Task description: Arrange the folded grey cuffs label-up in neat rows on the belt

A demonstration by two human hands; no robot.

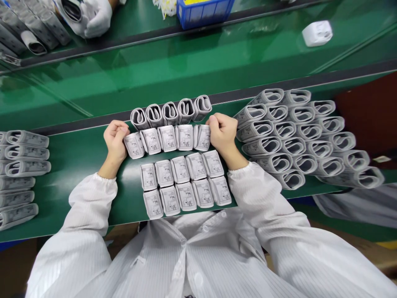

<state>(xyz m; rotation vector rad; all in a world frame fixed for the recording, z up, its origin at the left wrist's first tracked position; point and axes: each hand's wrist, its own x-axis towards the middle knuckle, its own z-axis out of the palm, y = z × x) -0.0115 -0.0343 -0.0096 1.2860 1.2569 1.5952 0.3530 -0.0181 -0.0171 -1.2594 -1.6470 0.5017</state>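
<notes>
My left hand (115, 136) is closed, its curled fingers at the left end of a row of folded, grey-white printed packs (169, 138). At the other end, my right hand (222, 131) is closed with thumb and fingers against the last pack. The row lies between both hands, printed faces up. Just behind it stands a row of similar packs (170, 113) with their looped fold ends up. Nearer my body, two rows of flat printed packs (187, 196) lie close together at the table edge. My fingertips are partly hidden.
On the right, many folded packs (285, 128) are stacked with loop ends showing. More packs (27, 140) lie at the far left. Across the green bench (173, 76) are a blue bin (204, 14), a white block (316, 33) and another person's gloved hand (98, 18) at a pack.
</notes>
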